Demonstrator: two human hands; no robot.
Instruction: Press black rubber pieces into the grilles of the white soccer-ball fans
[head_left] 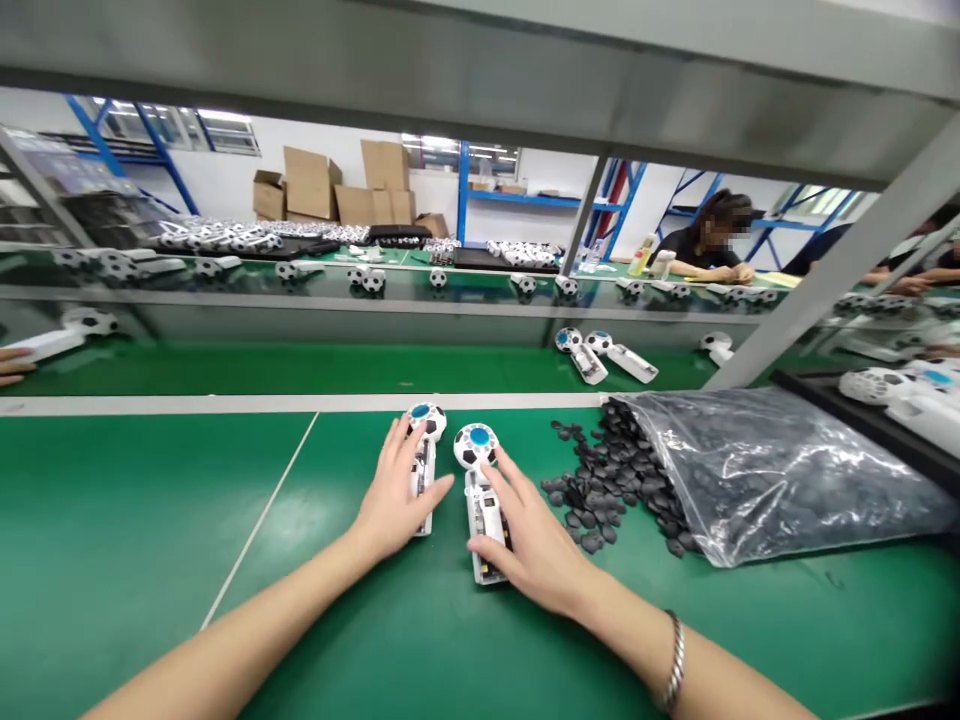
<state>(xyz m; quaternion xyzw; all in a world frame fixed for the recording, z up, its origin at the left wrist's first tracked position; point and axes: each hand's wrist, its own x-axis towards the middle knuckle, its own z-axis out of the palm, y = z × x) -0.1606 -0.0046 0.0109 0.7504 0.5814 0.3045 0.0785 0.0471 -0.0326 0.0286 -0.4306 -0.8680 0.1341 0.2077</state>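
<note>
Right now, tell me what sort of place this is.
Likely a factory assembly floor: a green-topped workbench, rows of white football-patterned handheld devices, and a plastic bag spilling small black parts.

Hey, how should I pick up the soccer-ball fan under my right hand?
Wrap your fingers around the white handle from above, coming from the near end, where your right hand is now. The handle is long and narrow and lies flat on the green mat, so it suits a grip better than the rounder ball-patterned head.
</note>
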